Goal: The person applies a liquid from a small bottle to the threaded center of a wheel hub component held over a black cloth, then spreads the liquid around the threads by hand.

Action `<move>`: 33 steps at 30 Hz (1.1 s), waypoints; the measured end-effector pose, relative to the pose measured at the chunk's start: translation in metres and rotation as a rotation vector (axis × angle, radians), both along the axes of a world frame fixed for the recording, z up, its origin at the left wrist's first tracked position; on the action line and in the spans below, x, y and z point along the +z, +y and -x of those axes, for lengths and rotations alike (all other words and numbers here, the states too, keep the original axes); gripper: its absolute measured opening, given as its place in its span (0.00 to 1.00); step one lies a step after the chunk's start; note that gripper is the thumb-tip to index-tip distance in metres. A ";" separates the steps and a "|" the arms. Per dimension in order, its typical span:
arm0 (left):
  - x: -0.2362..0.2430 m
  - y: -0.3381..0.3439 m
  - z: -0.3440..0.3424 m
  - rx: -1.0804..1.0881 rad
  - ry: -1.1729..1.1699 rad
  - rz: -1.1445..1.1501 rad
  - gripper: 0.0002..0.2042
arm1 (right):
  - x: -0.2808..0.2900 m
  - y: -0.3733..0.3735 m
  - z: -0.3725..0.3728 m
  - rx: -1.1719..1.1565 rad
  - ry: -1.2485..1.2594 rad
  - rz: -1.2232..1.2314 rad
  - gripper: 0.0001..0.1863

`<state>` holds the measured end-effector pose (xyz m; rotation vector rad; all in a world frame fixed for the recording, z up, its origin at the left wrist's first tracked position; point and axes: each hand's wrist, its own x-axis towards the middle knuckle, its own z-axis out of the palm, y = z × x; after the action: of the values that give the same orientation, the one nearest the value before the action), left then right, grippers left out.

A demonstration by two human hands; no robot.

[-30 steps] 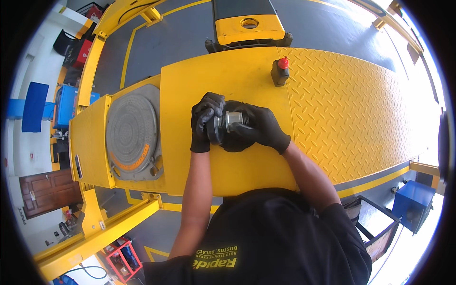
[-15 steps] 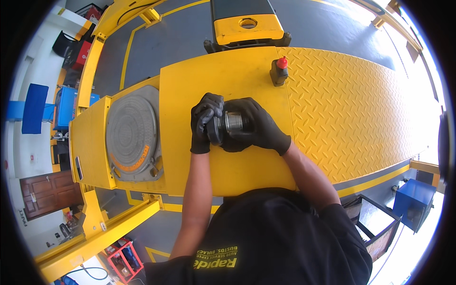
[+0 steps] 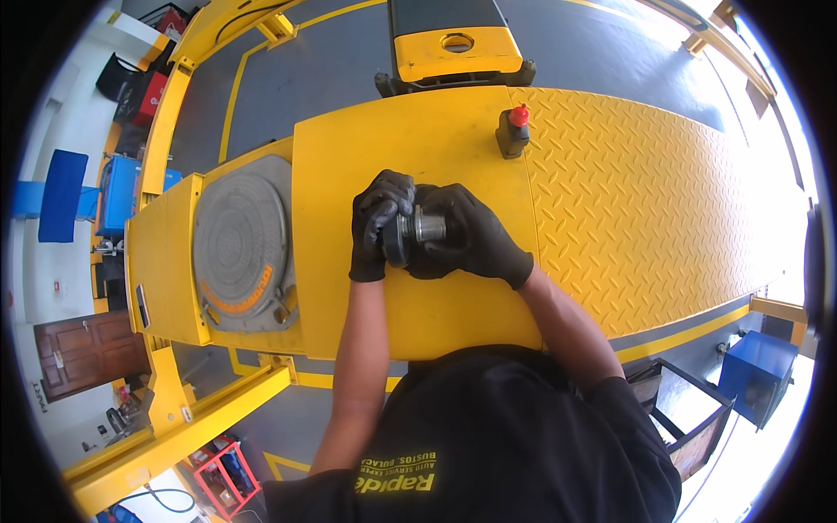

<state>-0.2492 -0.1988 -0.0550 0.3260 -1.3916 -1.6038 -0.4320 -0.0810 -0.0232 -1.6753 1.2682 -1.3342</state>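
Observation:
Both my hands, in black gloves, are over the smooth yellow platform (image 3: 418, 322). Between them is a metal part with a dark round end and a short silvery cylinder (image 3: 431, 228); its exact kind I cannot make out. My left hand (image 3: 380, 222) is closed around the dark round end, fingers curled over its top. On the other side, my right hand (image 3: 475, 231) wraps the part from the right, thumb below the cylinder. The gloves hide much of the part. A dark bottle with a red cap (image 3: 513, 135) stands upright beyond my right hand.
A grey round turntable plate (image 3: 242, 244) is set in the platform at left. Yellow tread plate (image 3: 636, 200) stretches right. Beyond the far edge stands a black-and-yellow machine (image 3: 457, 52). A blue box (image 3: 757, 375) and a dark metal frame (image 3: 697, 418) are at lower right.
My right hand has shifted slightly against the part, and less of the silvery cylinder's right end shows. The left hand stays nearly in place, its grip kept.

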 end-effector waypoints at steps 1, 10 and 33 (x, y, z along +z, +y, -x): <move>0.001 -0.001 0.000 -0.024 -0.020 0.022 0.14 | 0.002 0.001 0.002 0.010 0.039 -0.092 0.26; 0.001 0.001 -0.001 -0.030 0.000 0.009 0.13 | -0.004 -0.002 -0.006 -0.035 -0.016 0.048 0.29; 0.002 0.001 0.001 -0.031 0.033 0.037 0.13 | -0.003 0.000 -0.002 -0.016 -0.067 -0.031 0.22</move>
<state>-0.2504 -0.1977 -0.0526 0.2565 -1.4059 -1.5996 -0.4301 -0.0812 -0.0259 -1.5891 1.2600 -1.3622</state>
